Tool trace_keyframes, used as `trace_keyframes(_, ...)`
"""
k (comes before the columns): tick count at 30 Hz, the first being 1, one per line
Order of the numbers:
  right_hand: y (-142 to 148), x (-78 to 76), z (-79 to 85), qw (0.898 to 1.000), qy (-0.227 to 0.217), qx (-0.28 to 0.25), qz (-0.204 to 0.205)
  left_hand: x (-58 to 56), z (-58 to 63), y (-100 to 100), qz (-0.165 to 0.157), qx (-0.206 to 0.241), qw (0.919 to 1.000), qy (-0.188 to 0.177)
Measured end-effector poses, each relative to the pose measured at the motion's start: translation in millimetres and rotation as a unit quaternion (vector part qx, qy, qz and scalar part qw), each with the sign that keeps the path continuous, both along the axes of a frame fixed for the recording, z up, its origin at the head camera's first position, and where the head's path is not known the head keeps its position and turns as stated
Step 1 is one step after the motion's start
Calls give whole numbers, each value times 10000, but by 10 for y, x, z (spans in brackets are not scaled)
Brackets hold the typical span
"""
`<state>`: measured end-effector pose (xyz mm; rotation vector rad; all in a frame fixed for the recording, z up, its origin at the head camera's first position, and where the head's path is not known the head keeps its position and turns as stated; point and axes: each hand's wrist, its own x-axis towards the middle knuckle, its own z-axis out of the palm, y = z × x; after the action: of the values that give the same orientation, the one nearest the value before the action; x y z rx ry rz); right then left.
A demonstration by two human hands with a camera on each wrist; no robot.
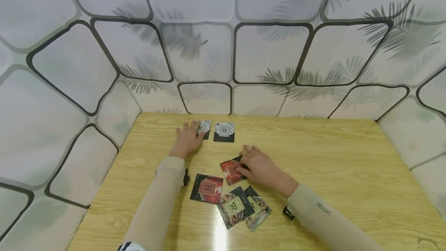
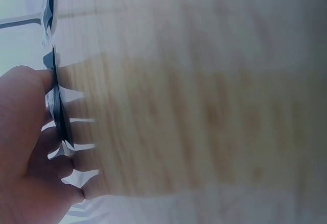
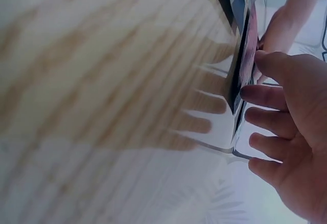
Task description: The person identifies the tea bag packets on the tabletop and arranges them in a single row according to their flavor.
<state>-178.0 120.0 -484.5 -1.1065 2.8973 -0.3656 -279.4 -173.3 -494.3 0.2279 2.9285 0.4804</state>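
Head view, packets, six in all, on a wooden table (image 1: 313,158). From my remote seat I list them so.

Item: left white packet (image 1: 207,131), at the back, partly under my left hand (image 1: 188,139). Fingers spread apart, thumb and fingertips touching; I see no pinch.

Item: right white packet (image 1: 224,132), just beside it, a narrow gap between, roughly square to the wall (image 1: 268,53).

Item: upper red packet (image 1: 229,171), nearer me, lying askew, right portion under my right hand (image 1: 261,165). Fingers apart, thumb and index finger touching it; whether anything is tucked beneath, I cannot tell.

Item: lower red packet (image 1: 207,189), untouched, to the left.

Items: two yellow-labelled packets, the top one (image 1: 235,207) overlapping the under one (image 1: 260,209).

Handling note, my judgement: the left should press lightly and square its packet to its neighbour without bunching the film. The right would do best to slide a fingertip under an edge, then pinch, since flat, slick packets tend to skid.
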Motion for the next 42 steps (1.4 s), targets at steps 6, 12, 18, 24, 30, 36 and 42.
trace_keyframes(6,11,0,6,9978,-483,81,449,5,5,-3,4,-50,10000,-44)
trace_keyframes(12,22,-2,15,9977,-645,202,83,-1,0,2,5,-64,10000,-40)
trace_keyframes(18,24,-24,57,9995,-277,-25,131,-2,-4,2,11,-78,10000,-20)
trace_keyframes(24,16,11,8,9942,-846,-71,660,-17,-32,-9,-4,-103,9999,-28)
trace_keyframes(30,17,16,6,9961,-819,-107,316,-20,-35,-9,12,-52,10000,-18)
trace_keyframes(36,73,-55,-19,9977,-486,-87,-460,-20,-27,-9,5,-19,10000,-15)
trace_keyframes(42,134,-190,-52,9940,-527,-45,-954,-19,-37,-6,6,-74,10000,-22)
